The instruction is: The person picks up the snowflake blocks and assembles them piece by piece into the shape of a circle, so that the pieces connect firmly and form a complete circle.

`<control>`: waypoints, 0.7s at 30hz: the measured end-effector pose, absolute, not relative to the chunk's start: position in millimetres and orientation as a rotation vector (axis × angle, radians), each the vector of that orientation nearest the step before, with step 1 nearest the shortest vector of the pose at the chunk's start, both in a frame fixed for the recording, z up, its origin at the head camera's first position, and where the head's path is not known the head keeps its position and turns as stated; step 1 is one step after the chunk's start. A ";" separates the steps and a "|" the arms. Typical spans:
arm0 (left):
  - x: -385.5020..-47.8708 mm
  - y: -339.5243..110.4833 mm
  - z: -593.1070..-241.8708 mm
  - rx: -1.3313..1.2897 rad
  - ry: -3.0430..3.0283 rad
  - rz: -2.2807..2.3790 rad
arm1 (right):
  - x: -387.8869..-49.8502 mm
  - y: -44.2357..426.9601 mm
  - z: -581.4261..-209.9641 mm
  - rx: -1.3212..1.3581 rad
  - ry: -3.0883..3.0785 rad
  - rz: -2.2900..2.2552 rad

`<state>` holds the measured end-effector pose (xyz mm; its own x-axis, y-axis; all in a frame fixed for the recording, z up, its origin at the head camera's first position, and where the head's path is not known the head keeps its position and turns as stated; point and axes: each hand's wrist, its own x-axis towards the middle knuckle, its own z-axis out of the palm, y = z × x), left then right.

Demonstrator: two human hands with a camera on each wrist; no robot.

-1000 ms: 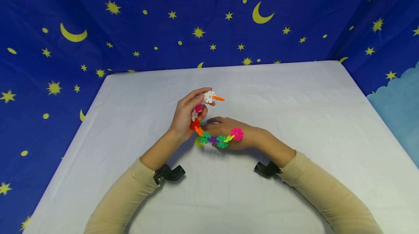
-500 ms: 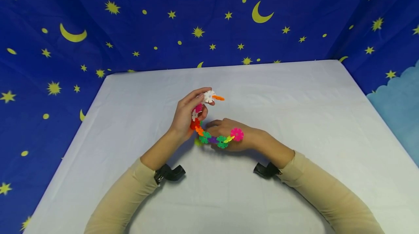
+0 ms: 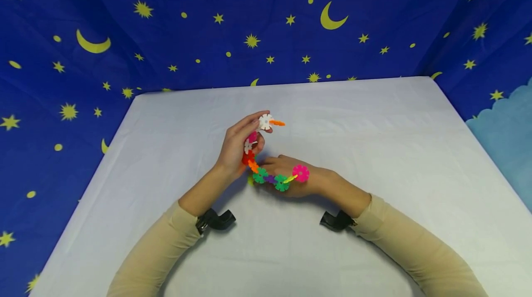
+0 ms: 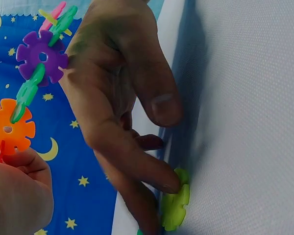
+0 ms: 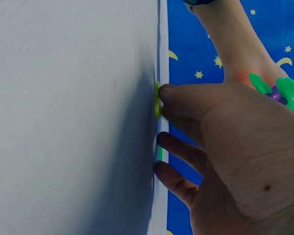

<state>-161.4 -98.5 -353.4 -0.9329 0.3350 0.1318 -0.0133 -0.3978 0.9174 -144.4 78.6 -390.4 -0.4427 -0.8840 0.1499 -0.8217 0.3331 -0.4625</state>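
Observation:
A chain of interlocked snowflake discs (image 3: 281, 183) in several colours curves from a white disc (image 3: 266, 122) and orange tip down to a pink disc (image 3: 301, 173). My left hand (image 3: 232, 149) holds its upper part, raised above the table, thumb on the white disc. My right hand (image 3: 284, 165) is low, beneath the chain's free end. In the left wrist view its fingertip touches a loose yellow-green disc (image 4: 175, 208) lying on the cloth. Its other fingers are loosely bent. A green disc (image 5: 160, 154) shows as a sliver beyond those fingers, mostly hidden.
The table has a white cloth (image 3: 374, 140). Behind and beside it hangs a blue curtain (image 3: 232, 6) with yellow stars and moons. Black wrist mounts (image 3: 218, 220) project inward from both sleeves.
My right hand has shifted slightly toward me and to the left, over the yellow-green disc, which is now more covered. The left hand and chain have barely moved.

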 end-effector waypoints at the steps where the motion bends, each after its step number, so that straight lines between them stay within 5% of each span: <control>1: -161.1 -98.3 -353.4 0.438 1.580 2.426 | -144.1 78.3 -390.6 -1.571 2.460 -0.726; 21: -161.1 -97.6 -357.1 0.421 1.587 2.401 | -140.2 71.8 -397.7 -1.718 2.464 -0.760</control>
